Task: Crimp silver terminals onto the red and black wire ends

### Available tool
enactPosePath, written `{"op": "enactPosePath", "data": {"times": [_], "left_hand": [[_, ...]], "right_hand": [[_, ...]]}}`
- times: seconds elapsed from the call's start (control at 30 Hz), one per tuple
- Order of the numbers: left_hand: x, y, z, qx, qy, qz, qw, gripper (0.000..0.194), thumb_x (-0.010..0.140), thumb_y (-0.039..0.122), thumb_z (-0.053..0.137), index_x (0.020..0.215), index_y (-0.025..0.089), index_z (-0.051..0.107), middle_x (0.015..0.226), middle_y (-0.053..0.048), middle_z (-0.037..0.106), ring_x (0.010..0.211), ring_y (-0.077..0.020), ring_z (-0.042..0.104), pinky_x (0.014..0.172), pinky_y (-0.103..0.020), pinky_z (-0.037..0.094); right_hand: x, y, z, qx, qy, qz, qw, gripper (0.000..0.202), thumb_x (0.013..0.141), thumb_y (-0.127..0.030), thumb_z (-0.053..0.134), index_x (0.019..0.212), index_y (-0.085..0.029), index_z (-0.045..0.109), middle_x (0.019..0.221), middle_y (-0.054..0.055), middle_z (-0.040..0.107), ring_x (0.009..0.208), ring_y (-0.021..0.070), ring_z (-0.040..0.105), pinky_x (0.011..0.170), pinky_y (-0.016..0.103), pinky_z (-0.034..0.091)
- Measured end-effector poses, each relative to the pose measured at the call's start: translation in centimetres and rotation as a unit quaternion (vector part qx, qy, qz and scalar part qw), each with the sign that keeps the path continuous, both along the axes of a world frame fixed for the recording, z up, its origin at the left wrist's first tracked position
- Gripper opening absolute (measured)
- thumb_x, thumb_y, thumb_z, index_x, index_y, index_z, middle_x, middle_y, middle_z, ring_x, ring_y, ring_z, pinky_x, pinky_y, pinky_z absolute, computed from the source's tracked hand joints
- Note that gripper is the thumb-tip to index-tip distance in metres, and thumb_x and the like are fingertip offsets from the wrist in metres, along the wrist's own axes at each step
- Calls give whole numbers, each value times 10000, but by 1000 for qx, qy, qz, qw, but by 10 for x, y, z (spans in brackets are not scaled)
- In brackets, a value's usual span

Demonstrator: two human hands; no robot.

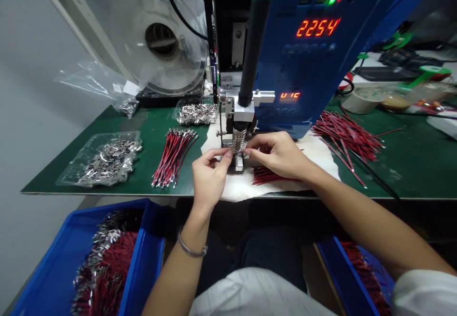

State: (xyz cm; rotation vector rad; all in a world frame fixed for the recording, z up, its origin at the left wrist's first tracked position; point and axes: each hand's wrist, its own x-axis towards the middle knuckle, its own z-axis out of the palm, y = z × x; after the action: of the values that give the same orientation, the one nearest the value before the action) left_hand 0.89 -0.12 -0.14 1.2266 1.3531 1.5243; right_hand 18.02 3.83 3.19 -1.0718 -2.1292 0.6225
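My left hand [211,175] is closed in a pinch at the left of the machine's spring-wrapped metal tip [239,137]. Whatever sits between its thumb and forefinger is too small to make out. From the right, my right hand [280,153] pinches close to the same tip, and its fingertips hide what they hold. Just below the fingertips is a small metal block [239,163] on the machine's base. A bundle of short red wires [271,175] lies under my right hand on a pale sheet [243,191].
Wires with metal ends [173,156] lie left, near bags of small metal parts [110,159] and a metal-parts tray [197,114]. Loose red wires [352,133] are piled right. The blue machine housing [285,73] stands behind; blue bins [46,263] flank my lap.
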Motion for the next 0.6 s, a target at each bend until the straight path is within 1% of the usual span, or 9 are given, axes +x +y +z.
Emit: {"op": "enactPosePath", "data": {"times": [0.4, 0.6], "left_hand": [[0, -1, -1, 2, -4, -3, 1000, 175, 757, 301, 710, 840, 152, 750, 814, -66, 709, 748, -161, 641, 630, -230, 477], [-1, -1, 0, 4, -9, -4, 1000, 184, 748, 309, 718, 836, 151, 751, 775, -63, 702, 719, -161, 636, 594, -227, 470]], "right_hand": [[1, 0, 0, -5, -5, 2, 1000, 188, 837, -279, 611, 776, -129, 707, 647, 12, 669, 552, 96, 535, 526, 210, 380], [2, 1, 0, 1, -12, 7, 1000, 196, 850, -284, 595, 792, -134, 707, 648, 14, 666, 550, 103, 537, 531, 217, 379]]}}
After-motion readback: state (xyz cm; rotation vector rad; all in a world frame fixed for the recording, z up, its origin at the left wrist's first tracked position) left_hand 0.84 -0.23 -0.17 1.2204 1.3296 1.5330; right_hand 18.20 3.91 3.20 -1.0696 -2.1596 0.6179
